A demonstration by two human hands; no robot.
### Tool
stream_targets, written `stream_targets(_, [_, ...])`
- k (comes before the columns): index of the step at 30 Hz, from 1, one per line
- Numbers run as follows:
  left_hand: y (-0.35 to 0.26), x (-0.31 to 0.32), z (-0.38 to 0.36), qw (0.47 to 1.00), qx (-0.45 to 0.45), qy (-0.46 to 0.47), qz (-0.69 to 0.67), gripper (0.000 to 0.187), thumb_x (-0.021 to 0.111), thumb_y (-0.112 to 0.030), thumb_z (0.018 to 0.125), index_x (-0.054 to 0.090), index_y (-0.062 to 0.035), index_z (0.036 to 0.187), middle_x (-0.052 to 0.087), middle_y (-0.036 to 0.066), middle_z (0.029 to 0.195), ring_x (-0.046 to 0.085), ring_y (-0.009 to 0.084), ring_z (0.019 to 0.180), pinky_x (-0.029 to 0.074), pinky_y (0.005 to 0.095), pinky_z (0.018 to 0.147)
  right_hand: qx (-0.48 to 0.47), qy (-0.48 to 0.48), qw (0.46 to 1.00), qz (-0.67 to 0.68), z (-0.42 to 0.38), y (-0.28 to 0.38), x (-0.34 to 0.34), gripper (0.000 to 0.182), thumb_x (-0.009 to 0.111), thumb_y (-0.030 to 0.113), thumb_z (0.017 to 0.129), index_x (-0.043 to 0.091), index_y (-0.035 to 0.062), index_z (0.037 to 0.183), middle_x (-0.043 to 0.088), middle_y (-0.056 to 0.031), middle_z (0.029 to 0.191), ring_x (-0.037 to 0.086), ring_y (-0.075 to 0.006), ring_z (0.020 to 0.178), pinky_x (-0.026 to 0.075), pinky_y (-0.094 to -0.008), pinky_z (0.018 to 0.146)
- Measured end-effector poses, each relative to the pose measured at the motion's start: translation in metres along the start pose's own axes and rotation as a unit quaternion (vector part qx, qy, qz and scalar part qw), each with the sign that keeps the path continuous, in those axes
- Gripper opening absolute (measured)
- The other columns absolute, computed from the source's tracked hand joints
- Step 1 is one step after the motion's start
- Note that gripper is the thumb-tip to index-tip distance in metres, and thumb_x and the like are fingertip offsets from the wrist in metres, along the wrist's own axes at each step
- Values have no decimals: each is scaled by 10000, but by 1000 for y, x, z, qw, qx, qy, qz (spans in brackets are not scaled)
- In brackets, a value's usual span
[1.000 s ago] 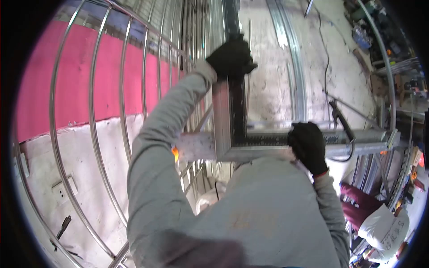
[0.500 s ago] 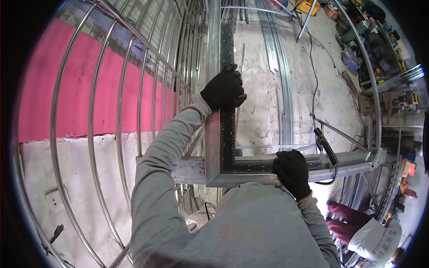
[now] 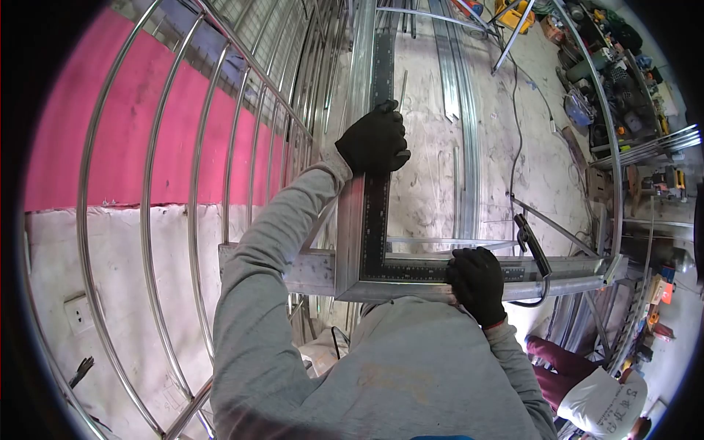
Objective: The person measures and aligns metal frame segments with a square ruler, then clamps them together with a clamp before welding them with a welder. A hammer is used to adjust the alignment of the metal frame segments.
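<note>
A black L-shaped framing square (image 3: 375, 220) with white scale marks lies in the mitred corner of a metal tube frame (image 3: 349, 246). My left hand (image 3: 374, 139), in a black glove, is closed around the square's long arm and the upright tube beside it. The black-gloved right hand (image 3: 478, 284) grips the short arm near its end, over the lower rail (image 3: 411, 292). Its fingertips are partly hidden. To the right of that hand, a black welding electrode holder (image 3: 533, 246) leans at the rail, its cable curving below.
Curved steel bars (image 3: 150, 169) stand close on my left before a pink and white wall. Long metal profiles (image 3: 458, 110) lie on the floor ahead. Cluttered shelves (image 3: 627, 88) line the right side. Another person (image 3: 598, 400) is at the lower right.
The view has shifted slightly. Both hands keep their hold on the square, which stays in the frame corner. The other person appears a little lower and further left.
</note>
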State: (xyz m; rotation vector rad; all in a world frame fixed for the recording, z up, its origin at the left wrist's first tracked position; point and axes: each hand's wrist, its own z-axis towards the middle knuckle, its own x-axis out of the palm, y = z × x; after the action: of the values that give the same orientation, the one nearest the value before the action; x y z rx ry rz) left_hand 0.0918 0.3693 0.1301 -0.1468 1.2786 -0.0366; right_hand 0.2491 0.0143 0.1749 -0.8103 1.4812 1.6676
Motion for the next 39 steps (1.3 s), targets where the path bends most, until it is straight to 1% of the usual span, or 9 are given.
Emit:
stream_targets(3, [0, 2, 1, 1000, 3, -10, 0, 332, 670, -331, 876, 669, -106, 632, 611, 82, 729, 628, 290, 936, 435, 490, 1063, 2, 11, 1000, 3, -1, -2, -1, 183, 719, 195, 866, 701, 49, 975, 719, -139, 1083, 672, -361, 973, 502, -500, 904])
stream_targets(6, [2, 7, 0, 998, 23, -56, 29, 334, 615, -306, 862, 638, -155, 565, 577, 35, 624, 607, 229, 807, 435, 445, 1046, 2, 1, 1000, -7, -2, -2, 2, 187, 724, 203, 871, 710, 48, 975, 723, -137, 1083, 675, -352, 977, 503, -501, 910])
stream_targets(11, [8, 23, -6, 994, 57, -82, 49, 325, 678, -303, 892, 612, -93, 653, 566, 82, 737, 615, 289, 847, 503, 444, 970, 30, 14, 999, -39, -9, -6, 11, 160, 732, 219, 884, 748, 74, 950, 736, -117, 1112, 674, -330, 1023, 495, -497, 983])
stream_targets(12, [10, 26, -8, 997, 22, -65, 23, 312, 669, -304, 920, 632, -80, 706, 599, 103, 776, 621, 307, 833, 514, 444, 908, -4, 3, 999, -45, -10, -9, 13, 179, 723, 215, 893, 738, 62, 986, 730, -125, 1088, 668, -338, 1006, 502, -481, 951])
stream_targets(13, [11, 27, -9, 999, -15, -47, -5, 304, 661, -305, 948, 652, -66, 760, 632, 124, 814, 627, 325, 818, 526, 443, 846, 31, 38, 998, -34, -6, -5, 9, 213, 713, 214, 904, 722, 46, 1035, 719, -135, 1056, 659, -352, 978, 506, -467, 907])
stream_targets(15, [9, 13, -4, 992, 61, -105, 33, 404, 647, -376, 877, 678, -107, 577, 625, 124, 630, 622, 334, 716, 477, 526, 880, 2, -5, 998, -60, -7, -3, 14, 245, 716, 206, 903, 717, 27, 1070, 714, -131, 1025, 658, -351, 946, 517, -462, 866])
stream_targets(19, [13, 22, -5, 995, 56, -64, 44, 340, 637, -338, 834, 669, -126, 570, 635, 101, 632, 627, 318, 713, 484, 508, 866, 16, 25, 999, -24, -6, -8, 17, 204, 727, 173, 897, 745, 29, 1040, 736, -130, 1057, 677, -327, 930, 537, -440, 841])
stream_targets(22, [12, 23, -5, 992, 62, -109, 29, 342, 630, -328, 825, 674, -114, 562, 651, 126, 625, 632, 336, 671, 506, 499, 827, 25, 14, 999, -15, -6, -4, 17, 194, 734, 153, 894, 743, 23, 1037, 742, -134, 1055, 684, -331, 905, 540, -439, 831])
stream_targets(39, [10, 20, -2, 995, 45, -65, 61, 360, 623, -348, 834, 714, -94, 595, 688, 141, 661, 651, 346, 685, 525, 491, 826, 30, 12, 999, -22, -8, -5, 19, 215, 699, 182, 931, 741, 13, 1056, 747, -124, 1052, 688, -324, 934, 532, -448, 866])
